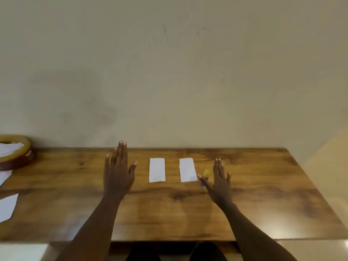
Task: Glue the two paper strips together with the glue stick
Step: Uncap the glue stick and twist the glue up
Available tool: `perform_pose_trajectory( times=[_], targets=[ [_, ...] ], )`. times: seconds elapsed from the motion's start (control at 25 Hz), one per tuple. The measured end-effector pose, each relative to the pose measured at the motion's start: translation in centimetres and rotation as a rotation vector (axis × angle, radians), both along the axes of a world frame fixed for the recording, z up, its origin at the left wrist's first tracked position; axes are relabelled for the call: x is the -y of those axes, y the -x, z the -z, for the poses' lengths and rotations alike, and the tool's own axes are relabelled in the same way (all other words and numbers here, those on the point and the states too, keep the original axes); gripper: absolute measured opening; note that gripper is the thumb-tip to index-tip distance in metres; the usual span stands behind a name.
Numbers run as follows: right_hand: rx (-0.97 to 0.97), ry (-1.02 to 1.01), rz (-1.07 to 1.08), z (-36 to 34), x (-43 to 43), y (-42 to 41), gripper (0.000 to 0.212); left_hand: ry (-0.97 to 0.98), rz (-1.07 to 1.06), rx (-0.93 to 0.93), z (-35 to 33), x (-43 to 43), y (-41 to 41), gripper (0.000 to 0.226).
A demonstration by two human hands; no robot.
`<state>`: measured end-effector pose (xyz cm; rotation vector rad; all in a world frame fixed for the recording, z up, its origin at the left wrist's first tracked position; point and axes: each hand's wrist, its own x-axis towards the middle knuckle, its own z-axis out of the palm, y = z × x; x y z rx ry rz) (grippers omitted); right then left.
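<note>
Two white paper strips lie side by side on the wooden table [169,208]: the left strip [157,170] and the right strip [187,169], a gap between them. A glue stick [205,176] with a yellow top and blue bottom lies just right of the right strip, partly hidden by my right thumb. My left hand [118,172] hovers flat and open to the left of the strips, holding nothing. My right hand [219,182] is spread open beside the glue stick, its thumb crossing in front of it; no grip is visible.
A brown round container [17,157] with white paper in it stands at the table's far left. Loose white paper pieces [7,207] lie at the left edge. A plain wall rises right behind the table's far edge.
</note>
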<state>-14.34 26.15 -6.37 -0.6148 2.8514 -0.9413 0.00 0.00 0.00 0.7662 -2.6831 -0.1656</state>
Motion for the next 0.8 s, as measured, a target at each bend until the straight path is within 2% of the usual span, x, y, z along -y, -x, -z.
perform_pose_trajectory(
  times=[0.16, 0.28, 0.4, 0.48, 0.6, 0.8],
  targets=[
    [0.073, 0.071, 0.072, 2.1, 1.1, 0.0, 0.077, -0.026, -0.001, 0.048, 3.6, 0.2, 0.1, 0.07],
    [0.073, 0.147, 0.149, 3.4, 1.7, 0.3, 0.053, -0.048, 0.015, 0.068, 5.4, 0.3, 0.0, 0.071],
    [0.062, 0.204, 0.179, 3.0, 2.1, 0.8, 0.025, -0.071, 0.021, 0.078, 5.0, 0.8, 0.4, 0.067],
    [0.059, 0.265, 0.163, 1.6, 2.9, 1.2, 0.02, -0.118, 0.008, 0.024, 3.8, 1.2, 1.4, 0.063],
    [0.037, 0.365, 0.085, -2.3, 5.2, 2.0, 0.025, -0.335, 0.008, -0.18, -0.2, 0.4, 4.2, 0.053],
    [-0.121, 0.507, -0.122, -11.1, 10.6, 0.6, 0.027, -0.892, 0.17, -0.579, -9.2, -5.5, 8.0, 0.04]
  ],
)
